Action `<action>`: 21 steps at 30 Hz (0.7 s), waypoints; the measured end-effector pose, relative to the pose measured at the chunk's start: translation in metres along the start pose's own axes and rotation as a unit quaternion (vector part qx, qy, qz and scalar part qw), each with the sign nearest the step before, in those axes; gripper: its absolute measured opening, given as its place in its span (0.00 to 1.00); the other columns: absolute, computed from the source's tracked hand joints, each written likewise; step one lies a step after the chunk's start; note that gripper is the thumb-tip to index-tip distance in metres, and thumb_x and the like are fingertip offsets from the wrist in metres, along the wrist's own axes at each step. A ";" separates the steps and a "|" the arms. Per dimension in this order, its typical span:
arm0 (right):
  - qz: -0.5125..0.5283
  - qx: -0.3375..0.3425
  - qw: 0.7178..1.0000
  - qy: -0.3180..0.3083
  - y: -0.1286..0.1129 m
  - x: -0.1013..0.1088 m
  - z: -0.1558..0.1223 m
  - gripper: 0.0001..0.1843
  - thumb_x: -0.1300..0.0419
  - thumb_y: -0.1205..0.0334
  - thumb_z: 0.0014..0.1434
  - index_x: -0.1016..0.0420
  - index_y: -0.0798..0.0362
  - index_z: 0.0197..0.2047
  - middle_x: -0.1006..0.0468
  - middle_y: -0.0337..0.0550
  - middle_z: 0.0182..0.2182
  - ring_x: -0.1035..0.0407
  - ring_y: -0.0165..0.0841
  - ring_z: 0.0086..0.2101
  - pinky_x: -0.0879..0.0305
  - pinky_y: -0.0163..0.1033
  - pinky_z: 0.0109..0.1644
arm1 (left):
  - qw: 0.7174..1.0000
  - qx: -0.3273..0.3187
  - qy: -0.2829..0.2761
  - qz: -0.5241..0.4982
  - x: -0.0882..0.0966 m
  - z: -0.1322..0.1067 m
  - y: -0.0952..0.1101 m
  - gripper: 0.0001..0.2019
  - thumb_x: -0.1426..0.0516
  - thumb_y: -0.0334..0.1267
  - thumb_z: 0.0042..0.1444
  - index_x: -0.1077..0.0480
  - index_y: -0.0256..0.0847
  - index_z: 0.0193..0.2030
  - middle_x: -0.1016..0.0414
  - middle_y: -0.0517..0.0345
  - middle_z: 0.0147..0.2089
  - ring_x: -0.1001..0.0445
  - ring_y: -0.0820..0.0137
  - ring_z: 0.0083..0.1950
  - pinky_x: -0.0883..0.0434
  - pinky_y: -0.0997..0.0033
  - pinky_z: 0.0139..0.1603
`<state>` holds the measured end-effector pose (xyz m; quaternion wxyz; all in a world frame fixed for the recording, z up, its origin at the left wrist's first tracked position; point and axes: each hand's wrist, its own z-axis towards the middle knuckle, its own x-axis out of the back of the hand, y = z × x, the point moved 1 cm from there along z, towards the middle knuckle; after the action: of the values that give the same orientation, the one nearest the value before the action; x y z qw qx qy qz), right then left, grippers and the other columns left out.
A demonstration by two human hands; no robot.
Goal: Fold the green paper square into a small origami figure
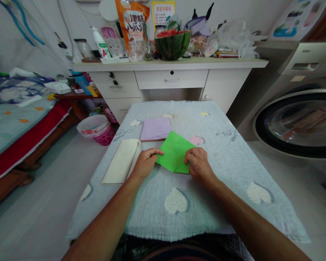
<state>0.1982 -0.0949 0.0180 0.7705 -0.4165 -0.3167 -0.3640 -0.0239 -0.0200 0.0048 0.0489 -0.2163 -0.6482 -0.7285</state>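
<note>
A bright green sheet of paper (pixel 175 150) with a faint crease lies turned at an angle on the cloth-covered table. My left hand (pixel 148 159) pinches its left corner between thumb and fingers. At its lower right edge, my right hand (pixel 199 161) has curled fingers closed on the paper. Just behind the green sheet sits a stack of purple paper (pixel 155 127) with a reddish edge showing underneath. To the left, partly behind my left forearm, rests a folded cream-coloured paper (pixel 122 161).
A pale blue tablecloth (pixel 176 221) with heart patterns covers the table. Behind stands a white desk (pixel 171 79) bearing a cut watermelon (pixel 173 45), jars and bags. A washing machine (pixel 296 101) is at the right; a pink bin (pixel 97 130) and a bed (pixel 19 123) are left.
</note>
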 end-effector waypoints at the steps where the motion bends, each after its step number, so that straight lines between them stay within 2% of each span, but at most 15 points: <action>1: -0.006 -0.006 1.000 0.013 0.001 0.002 0.000 0.18 0.49 0.79 0.44 0.26 0.51 0.34 0.27 0.45 0.40 0.39 0.41 0.45 0.43 0.47 0.50 | 1.000 0.002 0.016 -0.017 0.001 -0.002 0.000 0.14 0.48 0.33 0.49 0.22 0.39 0.37 0.22 0.58 0.34 0.27 0.67 0.37 0.31 0.68 0.41; 4: -0.028 -0.024 0.999 0.013 0.008 0.010 0.001 0.17 0.50 0.79 0.45 0.28 0.52 0.33 0.28 0.48 0.41 0.38 0.41 0.44 0.39 0.45 0.48 | 0.998 -0.021 0.024 -0.056 0.002 -0.008 0.002 0.15 0.47 0.32 0.49 0.23 0.39 0.41 0.22 0.56 0.40 0.26 0.65 0.43 0.30 0.64 0.47; 7: -0.034 -0.040 0.998 -0.030 0.016 0.016 0.002 0.14 0.52 0.78 0.52 0.29 0.52 0.34 0.29 0.49 0.41 0.36 0.40 0.43 0.36 0.43 0.47 | 0.993 -0.064 -0.033 -0.097 -0.001 -0.013 0.008 0.22 0.49 0.27 0.45 0.25 0.39 0.47 0.25 0.53 0.49 0.26 0.64 0.51 0.30 0.60 0.54; 9: -0.017 -0.051 0.996 -0.066 0.020 0.019 0.000 0.15 0.53 0.77 0.54 0.30 0.52 0.37 0.28 0.48 0.41 0.34 0.38 0.42 0.35 0.42 0.47 | 0.989 -0.094 -0.055 -0.098 -0.004 -0.014 0.009 0.26 0.50 0.25 0.42 0.26 0.39 0.50 0.27 0.53 0.51 0.28 0.64 0.54 0.31 0.59 0.58; 12: 0.024 -0.027 0.994 -0.103 0.021 0.019 -0.006 0.22 0.52 0.78 0.51 0.33 0.52 0.47 0.28 0.48 0.46 0.32 0.37 0.47 0.35 0.42 0.53 | 0.988 -0.123 -0.068 -0.066 -0.009 -0.014 0.007 0.30 0.51 0.23 0.41 0.28 0.40 0.53 0.29 0.53 0.51 0.29 0.65 0.56 0.32 0.60 0.60; 15: 0.043 0.007 0.993 -0.113 0.020 0.018 -0.012 0.28 0.50 0.78 0.49 0.36 0.54 0.54 0.31 0.51 0.53 0.35 0.38 0.53 0.37 0.45 0.59 | 0.986 -0.143 -0.080 -0.024 -0.012 -0.015 0.005 0.29 0.51 0.23 0.45 0.30 0.41 0.55 0.30 0.52 0.51 0.29 0.66 0.56 0.31 0.62 0.58; 19: 0.050 0.001 0.993 -0.105 0.023 0.017 -0.017 0.21 0.48 0.77 0.53 0.31 0.52 0.49 0.29 0.50 0.50 0.31 0.38 0.49 0.34 0.45 0.56 | 0.975 -0.191 -0.076 0.083 -0.012 -0.018 0.006 0.24 0.47 0.24 0.51 0.30 0.43 0.55 0.30 0.53 0.51 0.29 0.66 0.53 0.30 0.61 0.55; 21: 0.053 -0.005 0.994 -0.101 0.027 0.018 -0.020 0.19 0.49 0.77 0.54 0.30 0.50 0.46 0.28 0.47 0.49 0.30 0.38 0.47 0.32 0.45 0.53 | 0.962 -0.220 -0.069 0.147 -0.013 -0.021 0.008 0.21 0.46 0.24 0.52 0.29 0.42 0.52 0.29 0.54 0.47 0.28 0.67 0.49 0.29 0.63 0.50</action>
<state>0.2333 -0.1072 0.0119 0.7510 -0.4707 -0.3685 -0.2803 -0.0147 -0.0439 0.0058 0.0622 -0.3643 -0.4347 -0.8212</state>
